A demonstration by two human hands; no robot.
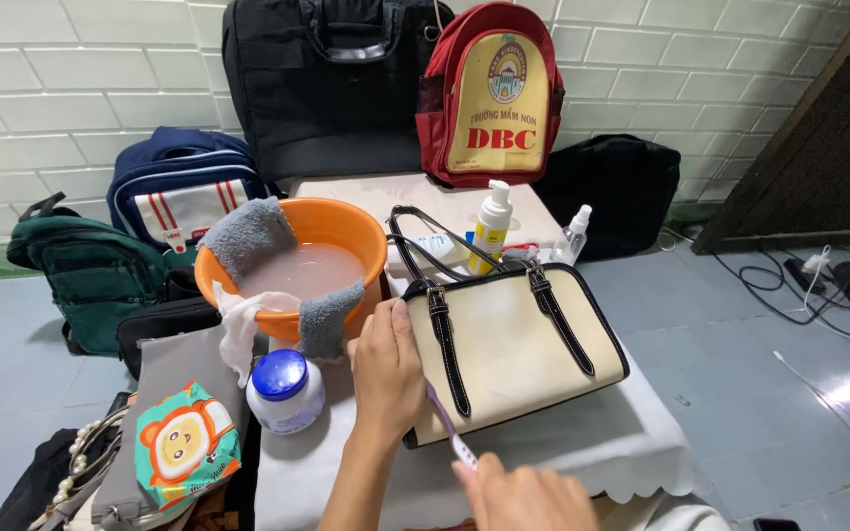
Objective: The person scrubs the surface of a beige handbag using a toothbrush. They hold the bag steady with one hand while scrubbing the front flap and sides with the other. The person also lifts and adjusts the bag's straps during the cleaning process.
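The left hand point(387, 372) presses flat on the cream handbag point(514, 349); the right hand point(523, 497), partly cut off, pinches a purple toothbrush point(448, 425).

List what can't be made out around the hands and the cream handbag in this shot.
- Head view: right hand is cut off by the bottom edge; its grip on the purple toothbrush is unclear.
- Toothbrush handle top is hidden behind the left hand.
- Cream handbag: left end is covered by the left hand.
- Orange basin: murky water hides its bottom.
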